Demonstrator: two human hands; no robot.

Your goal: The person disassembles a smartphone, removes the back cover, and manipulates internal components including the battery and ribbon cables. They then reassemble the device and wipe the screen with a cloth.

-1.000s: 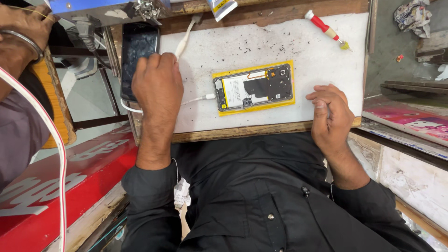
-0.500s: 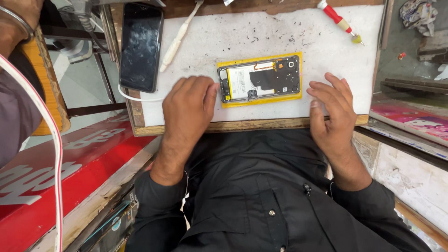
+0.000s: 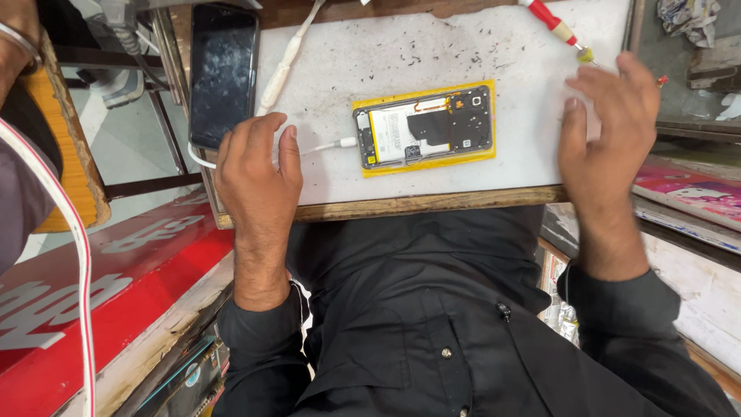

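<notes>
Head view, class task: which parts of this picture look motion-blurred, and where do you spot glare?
Head view: the right hand is smeared by motion blur; the left hand and opened phone are sharp; the dark phone screen carries pale, patchy reflections; the light is soft, with only faint shadows.

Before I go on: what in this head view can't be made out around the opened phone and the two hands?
- Right hand: motion-blurred; whether it touches the board is unclear.
- Screwdriver: handle cut off by the top edge; tip partly behind the right fingers.
- White cable: runs under the left hand, so its path there is hidden.
- Opened phone: screws and connectors too small to tell.
- Dark phone: top corner cut off by the top edge.
</notes>
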